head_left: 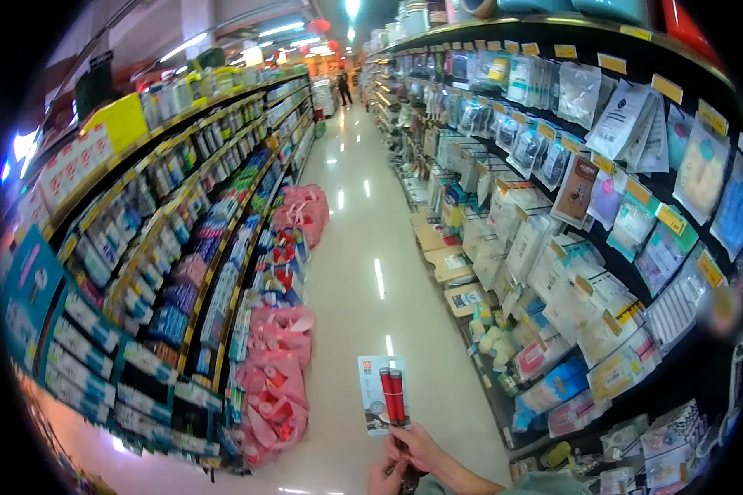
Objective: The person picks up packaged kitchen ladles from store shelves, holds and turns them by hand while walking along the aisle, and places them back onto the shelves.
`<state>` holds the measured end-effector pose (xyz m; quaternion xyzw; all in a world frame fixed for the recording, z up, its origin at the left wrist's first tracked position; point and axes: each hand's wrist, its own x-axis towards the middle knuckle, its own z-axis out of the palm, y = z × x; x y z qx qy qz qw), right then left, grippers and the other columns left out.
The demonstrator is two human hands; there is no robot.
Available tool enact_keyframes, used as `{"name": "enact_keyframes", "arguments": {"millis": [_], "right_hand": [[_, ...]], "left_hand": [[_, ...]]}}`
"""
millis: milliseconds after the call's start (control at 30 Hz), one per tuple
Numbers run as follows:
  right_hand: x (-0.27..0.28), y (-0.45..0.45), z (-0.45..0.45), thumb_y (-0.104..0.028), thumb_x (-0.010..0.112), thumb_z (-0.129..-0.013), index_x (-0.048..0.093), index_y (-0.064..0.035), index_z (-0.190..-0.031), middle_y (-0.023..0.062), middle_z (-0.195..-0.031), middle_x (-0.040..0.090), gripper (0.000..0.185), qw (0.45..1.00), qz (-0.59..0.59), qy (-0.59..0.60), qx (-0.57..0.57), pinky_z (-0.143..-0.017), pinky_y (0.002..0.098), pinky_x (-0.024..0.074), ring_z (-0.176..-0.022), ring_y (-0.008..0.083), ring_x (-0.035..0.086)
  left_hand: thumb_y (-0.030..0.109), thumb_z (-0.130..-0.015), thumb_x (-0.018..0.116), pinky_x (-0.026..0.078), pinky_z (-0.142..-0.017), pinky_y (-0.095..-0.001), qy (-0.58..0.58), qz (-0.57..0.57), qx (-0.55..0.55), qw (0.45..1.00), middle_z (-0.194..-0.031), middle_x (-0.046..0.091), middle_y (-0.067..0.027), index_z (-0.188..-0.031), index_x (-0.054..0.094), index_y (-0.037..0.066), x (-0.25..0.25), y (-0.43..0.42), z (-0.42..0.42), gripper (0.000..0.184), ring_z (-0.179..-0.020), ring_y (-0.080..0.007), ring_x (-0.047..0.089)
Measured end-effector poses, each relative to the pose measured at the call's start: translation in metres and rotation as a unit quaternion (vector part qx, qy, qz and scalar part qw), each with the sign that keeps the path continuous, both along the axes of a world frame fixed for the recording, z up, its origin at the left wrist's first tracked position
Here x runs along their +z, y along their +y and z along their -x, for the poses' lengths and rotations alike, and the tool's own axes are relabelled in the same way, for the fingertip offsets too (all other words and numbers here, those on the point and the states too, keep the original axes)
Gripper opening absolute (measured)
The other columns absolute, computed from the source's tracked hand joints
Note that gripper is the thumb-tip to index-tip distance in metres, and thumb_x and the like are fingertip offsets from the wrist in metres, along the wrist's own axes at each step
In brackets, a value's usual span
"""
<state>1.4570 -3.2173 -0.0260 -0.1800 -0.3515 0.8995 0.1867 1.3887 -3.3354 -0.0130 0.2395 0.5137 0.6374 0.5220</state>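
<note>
Low in the middle of the head view, a carded pack (pixel 373 417) stands upright above my hands. It has a pale printed card with two red, handle-like rods side by side; the kind of tool is unclear, as its lower end is hidden. My right hand (pixel 418 448) is closed around the bottom of the pack, just under the red rods. Close below and to the left, my left hand (pixel 385 477) has its fingers bent in beside a small dark thing (pixel 404 477). The frame's bottom edge cuts off part of this hand.
Packaged goods on hooks fill the right shelf (pixel 553 206). Boxes and bottles line the left shelf (pixel 198 239), with pink bags (pixel 276 371) on the floor along it. A shiny aisle floor (pixel 359 272) runs ahead to a distant person (pixel 343 87). Another person (pixel 722 363) is at far right.
</note>
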Motion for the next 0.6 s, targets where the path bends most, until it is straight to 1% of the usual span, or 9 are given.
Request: {"name": "enact_keyframes", "arguments": {"millis": [33,100,167,200,233,300,433,533,600], "right_hand": [[-0.003,0.019,0.008,-0.022,0.048,-0.100,0.047,-0.0032,-0.099,0.0053,-0.067,0.054,0.019,0.999,0.016,0.024,-0.018,-0.044,0.0205,0.0323,-0.051,0.0077,0.045],[-0.015,0.057,0.026,-0.022,0.048,-0.100,0.047,-0.0035,-0.100,0.0052,-0.068,0.054,0.019,0.999,0.007,0.024,-0.045,-0.044,0.0206,0.0325,-0.052,0.0077,0.046],[-0.001,0.099,0.045,-0.022,0.047,-0.100,0.048,-0.0030,-0.099,0.0055,-0.067,0.054,0.019,0.997,0.010,0.005,-0.078,-0.046,0.0218,0.0344,-0.052,0.0089,0.046],[0.024,0.118,0.052,-0.022,0.046,-0.100,0.050,-0.0023,-0.097,0.0059,-0.066,0.053,0.020,0.995,0.020,-0.016,-0.096,-0.049,0.0231,0.0363,-0.052,0.0102,0.046],[0.038,0.139,0.059,-0.022,0.045,-0.100,0.051,-0.0016,-0.095,0.0062,-0.066,0.053,0.022,0.993,0.029,-0.038,-0.112,-0.051,0.0243,0.0381,-0.053,0.0115,0.046],[0.029,0.176,0.077,-0.022,0.044,-0.101,0.049,-0.0031,-0.097,0.0046,-0.066,0.051,0.020,0.994,-0.013,-0.012,-0.105,-0.051,0.0241,0.0371,-0.054,0.0106,0.046],[0.017,0.249,0.114,-0.021,0.044,-0.101,0.047,-0.0053,-0.093,0.0006,-0.065,0.045,0.018,0.996,-0.025,0.018,-0.082,-0.051,0.0236,0.0337,-0.056,0.0083,0.042],[0.012,0.286,0.142,-0.022,0.048,-0.100,0.047,-0.0063,-0.084,-0.0024,-0.061,0.044,0.023,0.992,-0.062,-0.012,-0.106,-0.044,0.0229,0.0286,-0.049,0.0057,0.036],[0.015,0.309,0.157,-0.023,0.048,-0.100,0.046,-0.0067,-0.080,-0.0028,-0.059,0.043,0.025,0.992,-0.061,-0.037,-0.100,-0.044,0.0227,0.0278,-0.049,0.0053,0.035]], "left_hand": [[0.025,-0.097,0.056,0.037,-0.046,-0.0211,0.000,0.000,-0.008,1.000,-0.063,0.055,0.0011,-0.083,0.061,0.003,-0.003,0.022,0.009,0.026,-0.051,-0.0064,0.047],[0.029,-0.098,0.055,0.035,-0.045,-0.0216,0.018,-0.004,0.000,1.000,-0.060,0.055,0.0007,-0.079,0.061,0.003,-0.014,0.061,0.024,0.033,-0.049,-0.0071,0.046],[0.029,-0.098,0.055,0.035,-0.045,-0.0215,0.097,-0.026,0.010,0.995,-0.061,0.055,0.0004,-0.080,0.061,0.002,-0.033,0.105,0.045,0.033,-0.050,-0.0071,0.047],[0.029,-0.098,0.055,0.035,-0.045,-0.0215,0.136,-0.038,0.015,0.990,-0.062,0.056,0.0003,-0.080,0.061,0.002,-0.034,0.124,0.057,0.033,-0.050,-0.0071,0.047],[0.028,-0.098,0.054,0.036,-0.046,-0.0214,0.116,-0.036,-0.002,0.993,-0.062,0.056,0.0002,-0.081,0.061,0.001,-0.019,0.147,0.067,0.033,-0.051,-0.0071,0.048],[0.026,-0.099,0.053,0.036,-0.047,-0.0213,0.066,-0.029,-0.030,0.997,-0.064,0.057,0.0001,-0.082,0.062,0.000,0.008,0.186,0.082,0.032,-0.052,-0.0072,0.049],[0.019,-0.098,0.052,0.037,-0.048,-0.0213,0.084,-0.031,-0.027,0.996,-0.066,0.058,0.0008,-0.084,0.064,-0.001,0.005,0.258,0.117,0.027,-0.054,-0.0061,0.048],[0.018,-0.097,0.053,0.036,-0.047,-0.0211,0.060,-0.031,-0.032,0.997,-0.067,0.058,0.0008,-0.084,0.064,-0.001,0.014,0.300,0.140,0.026,-0.054,-0.0058,0.048],[0.018,-0.096,0.054,0.037,-0.049,-0.0207,0.045,-0.001,-0.038,0.998,-0.067,0.058,0.0008,-0.084,0.065,-0.001,-0.010,0.323,0.162,0.025,-0.055,-0.0062,0.049]]}}
